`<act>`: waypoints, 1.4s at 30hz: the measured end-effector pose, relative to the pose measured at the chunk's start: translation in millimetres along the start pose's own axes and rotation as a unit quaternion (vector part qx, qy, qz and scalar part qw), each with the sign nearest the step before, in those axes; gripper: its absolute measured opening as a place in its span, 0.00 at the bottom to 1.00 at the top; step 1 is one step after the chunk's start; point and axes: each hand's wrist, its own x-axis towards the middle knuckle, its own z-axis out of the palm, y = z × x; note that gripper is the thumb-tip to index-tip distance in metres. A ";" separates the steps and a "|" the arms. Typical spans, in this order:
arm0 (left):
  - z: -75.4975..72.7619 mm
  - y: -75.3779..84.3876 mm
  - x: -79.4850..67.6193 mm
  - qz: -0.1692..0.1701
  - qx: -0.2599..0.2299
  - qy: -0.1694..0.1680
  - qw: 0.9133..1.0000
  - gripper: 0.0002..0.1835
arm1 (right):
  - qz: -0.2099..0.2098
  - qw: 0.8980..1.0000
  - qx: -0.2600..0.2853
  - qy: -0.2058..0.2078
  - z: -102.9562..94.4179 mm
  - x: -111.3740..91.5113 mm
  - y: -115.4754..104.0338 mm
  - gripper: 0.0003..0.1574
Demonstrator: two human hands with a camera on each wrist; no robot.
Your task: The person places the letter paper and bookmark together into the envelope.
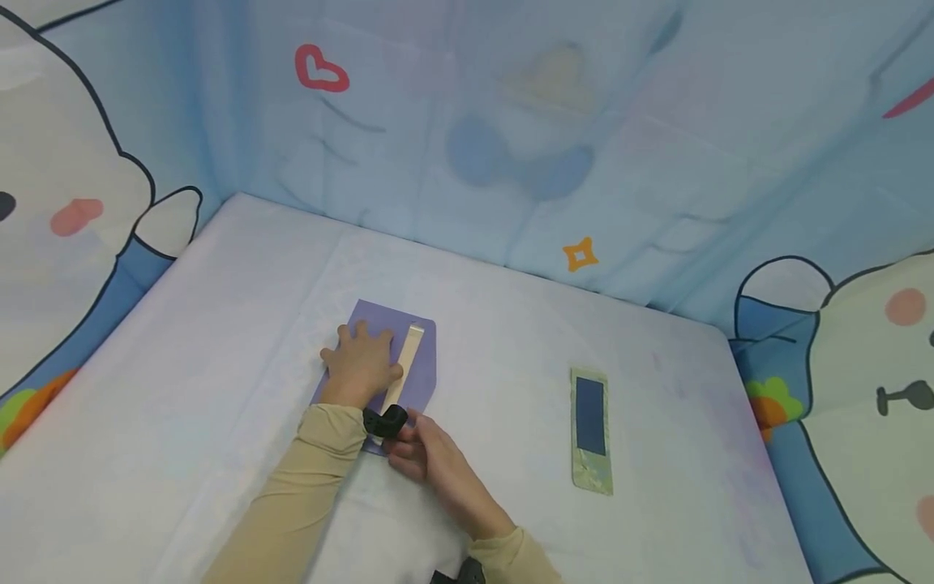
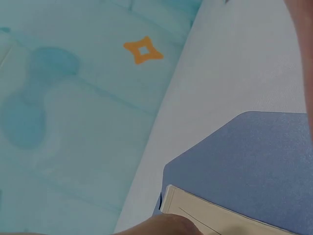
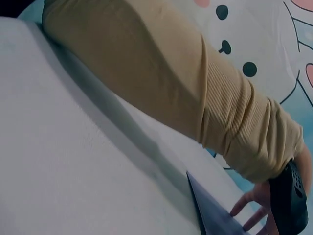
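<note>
On the white table lies a purple envelope (image 1: 422, 345) with pointed corners, seen as bluish in the left wrist view. A long, narrow cream strip (image 1: 409, 357) runs along it; its far end (image 2: 205, 210) has square corners. My left hand (image 1: 359, 365) rests on the envelope with fingers spread, the thumb against the strip. My right hand (image 1: 434, 454) is at the near end of the envelope and strip, fingers bent. The left wrist's black camera (image 1: 387, 422) covers part of that spot, so I cannot tell whether the right fingers pinch anything.
To the right on the table lies a flat pale-green packet (image 1: 593, 478) with a dark blue panel (image 1: 590, 414). Behind the table hangs a light blue printed cloth (image 1: 409, 162), and cartoon figures show at both sides.
</note>
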 end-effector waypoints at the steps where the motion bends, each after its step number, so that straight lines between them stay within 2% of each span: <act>1: 0.3 -0.3 0.4 -0.001 0.000 0.001 1.000 0.33 | 0.003 1.000 0.006 -0.003 1.1 -0.3 0.3 0.36; 6: -0.2 -1.1 0.8 -0.004 -0.001 0.002 1.000 0.33 | 0.011 0.999 0.034 -0.008 5.5 1.5 -0.7 0.35; 14: -1.6 -1.0 0.4 -0.004 -0.002 -0.001 1.000 0.32 | 0.019 0.997 0.078 0.012 4.0 8.9 -8.9 0.38; 23: -1.2 -1.0 2.8 -0.005 0.000 0.001 1.000 0.32 | 0.032 0.993 0.111 0.009 -6.1 28.5 -21.6 0.42; 27: -1.6 -1.0 2.6 -0.006 -0.003 0.006 1.000 0.31 | 0.040 0.994 0.105 0.018 -10.6 37.7 -26.6 0.43; 34: -2.1 -1.2 2.2 -0.006 -0.003 0.013 1.000 0.32 | 0.050 0.988 0.139 0.040 -21.5 57.5 -36.0 0.43; 42: -0.6 -2.8 5.3 -0.007 0.003 0.015 1.000 0.33 | 0.063 0.986 0.142 0.061 -32.6 78.9 -46.1 0.43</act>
